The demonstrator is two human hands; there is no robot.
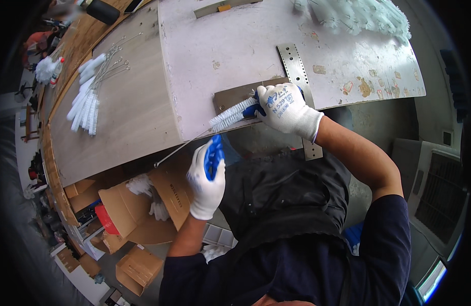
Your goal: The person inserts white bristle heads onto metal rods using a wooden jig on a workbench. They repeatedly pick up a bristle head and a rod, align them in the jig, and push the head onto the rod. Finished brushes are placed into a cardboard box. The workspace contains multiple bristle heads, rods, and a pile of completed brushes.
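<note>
A brush with white bristles [230,115] and a thin twisted wire handle lies at the table's front edge, its looped end reaching out over the edge to the left. My right hand [286,107], in a white glove with blue palm coating, is closed around the bristled end. Just below the wire, my left hand [207,173] is raised in a matching glove, blue palm showing, fingers loosely bent and apart from the brush. Beneath the brush sits a flat metal plate [223,100]. A perforated metal strip [293,61] runs past my right hand and over the edge.
Similar brushes [86,102] lie piled on the table's left part. A large heap of white brushes [360,20] covers the far right corner. Another metal bar [210,9] rests at the far side. Open cardboard boxes [136,206] stand below the table at left.
</note>
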